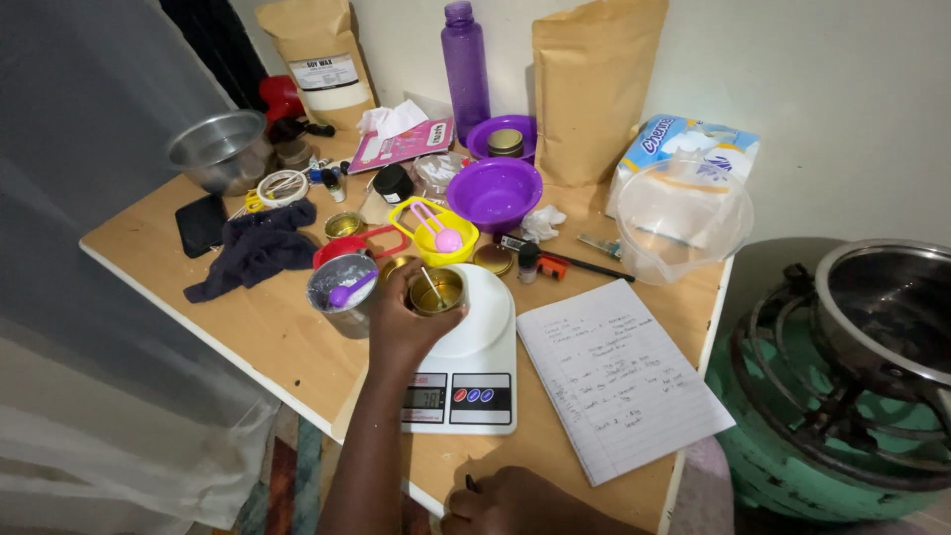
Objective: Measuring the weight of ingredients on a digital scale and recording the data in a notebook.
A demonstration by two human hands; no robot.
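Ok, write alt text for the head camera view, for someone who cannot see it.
A person's left hand grips a small gold tin standing on a white kitchen scale, while the right hand rests at the near edge of a cluttered wooden table. A lined notebook, purple bowl and clear plastic bowl lie nearby.
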